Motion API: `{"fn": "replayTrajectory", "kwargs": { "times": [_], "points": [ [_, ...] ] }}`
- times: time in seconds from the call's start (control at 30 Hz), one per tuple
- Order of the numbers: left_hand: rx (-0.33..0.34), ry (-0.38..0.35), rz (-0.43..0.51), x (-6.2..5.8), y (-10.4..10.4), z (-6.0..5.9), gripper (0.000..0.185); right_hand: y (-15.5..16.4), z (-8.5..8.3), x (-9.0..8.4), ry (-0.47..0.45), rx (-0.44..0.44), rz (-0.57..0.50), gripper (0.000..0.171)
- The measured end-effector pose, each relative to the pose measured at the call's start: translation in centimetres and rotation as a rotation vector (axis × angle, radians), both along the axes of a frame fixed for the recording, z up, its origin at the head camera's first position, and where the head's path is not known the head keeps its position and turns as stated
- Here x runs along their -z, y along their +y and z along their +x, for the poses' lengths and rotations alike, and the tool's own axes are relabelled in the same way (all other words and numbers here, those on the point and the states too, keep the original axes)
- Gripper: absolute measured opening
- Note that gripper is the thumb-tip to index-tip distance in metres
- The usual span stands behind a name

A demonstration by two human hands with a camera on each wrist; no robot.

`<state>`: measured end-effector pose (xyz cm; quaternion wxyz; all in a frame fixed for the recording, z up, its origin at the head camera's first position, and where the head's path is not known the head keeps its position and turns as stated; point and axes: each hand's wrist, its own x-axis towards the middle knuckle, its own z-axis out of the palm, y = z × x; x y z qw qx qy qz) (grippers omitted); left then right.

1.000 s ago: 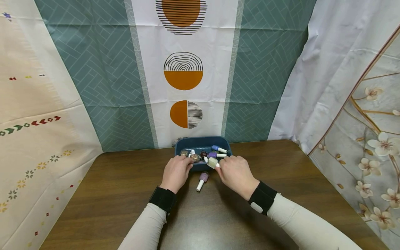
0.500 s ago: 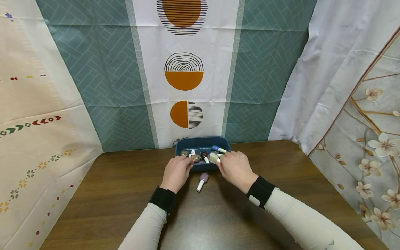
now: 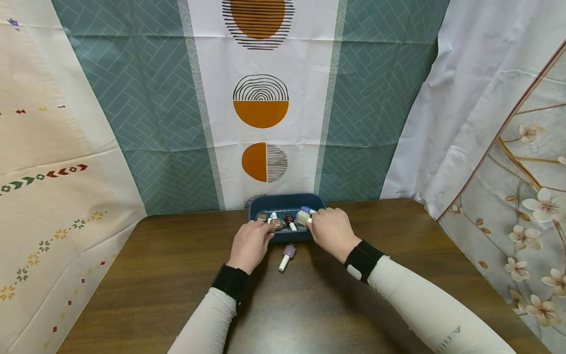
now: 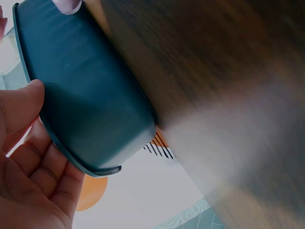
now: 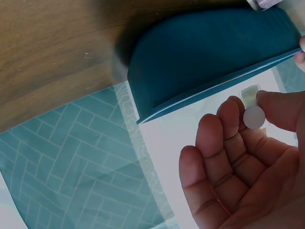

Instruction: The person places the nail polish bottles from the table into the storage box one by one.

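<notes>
A dark blue plastic bin (image 3: 287,200) stands at the back of the table with several nail polish bottles lying in it. My left hand (image 3: 249,246) grips its near rim at the left; in the left wrist view the thumb (image 4: 24,107) lies on the outer wall, the fingers across the rim. Over the bin's right part, my right hand (image 3: 334,233) pinches the white cap (image 5: 254,117) of a pale yellow-green nail polish bottle (image 3: 302,217) between thumb and fingers. Its glass points into the bin. A lilac nail polish bottle (image 3: 289,251) lies on the table just before the bin.
Inside the bin are a dark brown bottle (image 3: 289,219), a glittery gold one (image 3: 277,223) and a blue one (image 3: 306,209). The wooden table (image 3: 168,275) ends at a hanging patterned cloth (image 3: 371,162) right behind the bin.
My right hand has moved slightly away from me and lower over the bin, carrying the pale bottle farther in. The left hand and the lilac bottle stay put.
</notes>
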<state>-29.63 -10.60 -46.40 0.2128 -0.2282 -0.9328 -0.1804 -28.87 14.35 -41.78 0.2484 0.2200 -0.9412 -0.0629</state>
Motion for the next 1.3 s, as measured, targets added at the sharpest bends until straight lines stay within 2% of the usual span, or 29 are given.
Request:
{"fn": "replayTrajectory", "kwargs": {
  "times": [0.73, 1.3],
  "points": [
    [-0.004, -0.008, -0.002, 0.2, 0.0, -0.2, 0.006, -0.5, -1.9, 0.5, -0.114, 0.051, 0.037, 0.031],
    [-0.002, -0.017, -0.002, 0.4, -0.1, -0.4, 0.009, -1.2, -2.5, 0.8, -0.148, 0.055, 0.048, 0.028]
  ]
}}
